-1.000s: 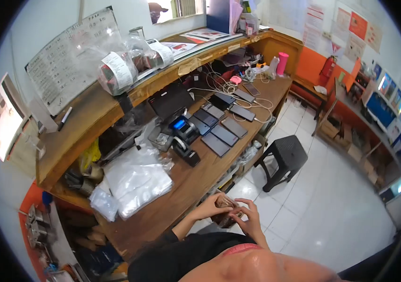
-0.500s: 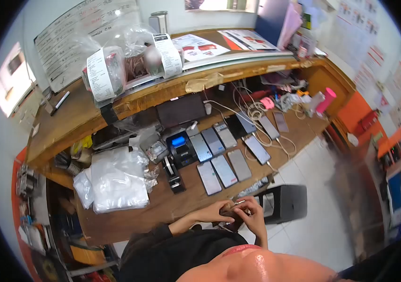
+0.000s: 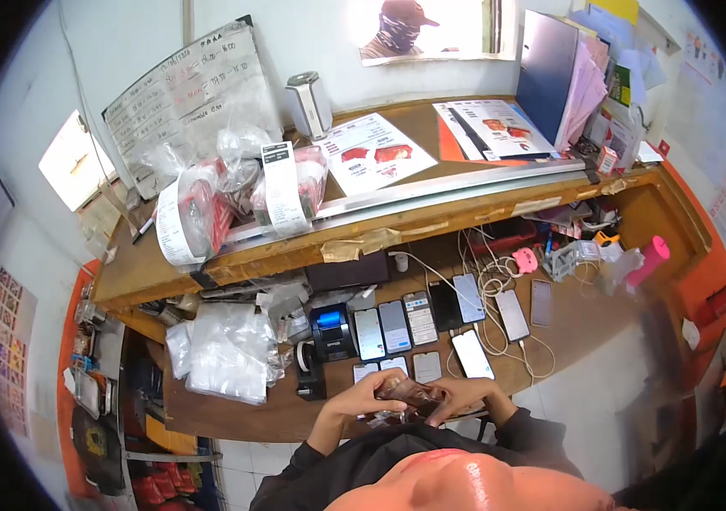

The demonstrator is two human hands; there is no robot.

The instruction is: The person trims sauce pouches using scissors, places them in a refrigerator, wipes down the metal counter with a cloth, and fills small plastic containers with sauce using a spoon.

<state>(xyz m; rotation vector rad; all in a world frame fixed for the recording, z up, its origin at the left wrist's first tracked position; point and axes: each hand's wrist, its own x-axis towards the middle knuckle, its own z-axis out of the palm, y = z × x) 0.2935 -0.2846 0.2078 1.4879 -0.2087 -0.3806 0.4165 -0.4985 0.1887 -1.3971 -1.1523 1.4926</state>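
Note:
My left hand (image 3: 356,399) and my right hand (image 3: 463,395) hold a brown, shiny packet (image 3: 412,393) between them, close to my body at the desk's front edge. The fingers of both hands are wrapped round its sides. Just beyond them, several phones (image 3: 396,327) lie in rows on the brown desk (image 3: 580,341). A black printer (image 3: 333,332) with a blue-lit part stands left of the phones. Farther left is a stack of clear plastic bags (image 3: 231,351).
Above the desk, a raised shelf (image 3: 414,224) carries bagged items with receipts (image 3: 201,213), printed sheets (image 3: 377,153) and a blue folder (image 3: 546,72). White cables (image 3: 486,311) tangle among the phones. A person in a cap (image 3: 398,30) shows in the window opening.
The view has swung toward the shelf and window. My hands still hold the brown packet, now nearer the phones in view. The stool has left the view, and the person in the window shows again.

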